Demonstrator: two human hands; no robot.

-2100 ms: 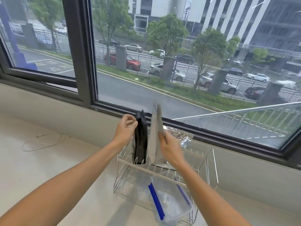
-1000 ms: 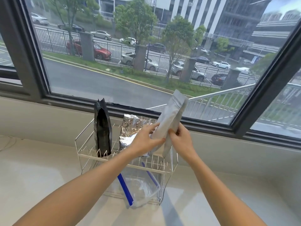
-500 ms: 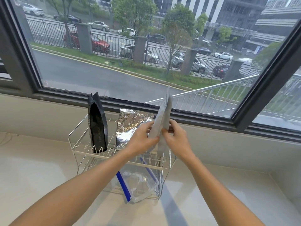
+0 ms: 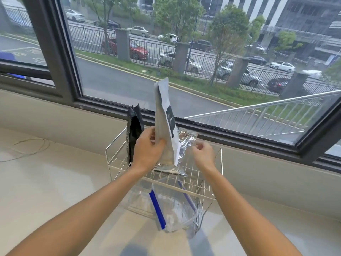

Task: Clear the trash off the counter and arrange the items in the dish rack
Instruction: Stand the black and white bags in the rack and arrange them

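A wire dish rack [image 4: 218,164] stands on the pale counter below the window. A black pouch [image 4: 134,130] stands upright in its left rear slots. A crinkled silver foil bag [image 4: 185,143] leans in the rear middle. My left hand [image 4: 147,148] grips a tall grey-white pouch [image 4: 165,126] upright above the rack, in front of the foil bag. My right hand [image 4: 203,152] hovers just right of that pouch, fingers loosely curled, holding nothing. A clear zip bag with a blue strip [image 4: 171,207] hangs out of the rack's front.
A thin pale cord [image 4: 31,146] lies on the counter at the far left. The beige wall and dark window frame [image 4: 60,58] rise right behind the rack. Bare counter [image 4: 55,182] lies to the left and right of the rack.
My right hand has let go of the grey-white pouch and moved off to the right. My left hand alone holds it now, upright. The view has swung so the rack sits more central.
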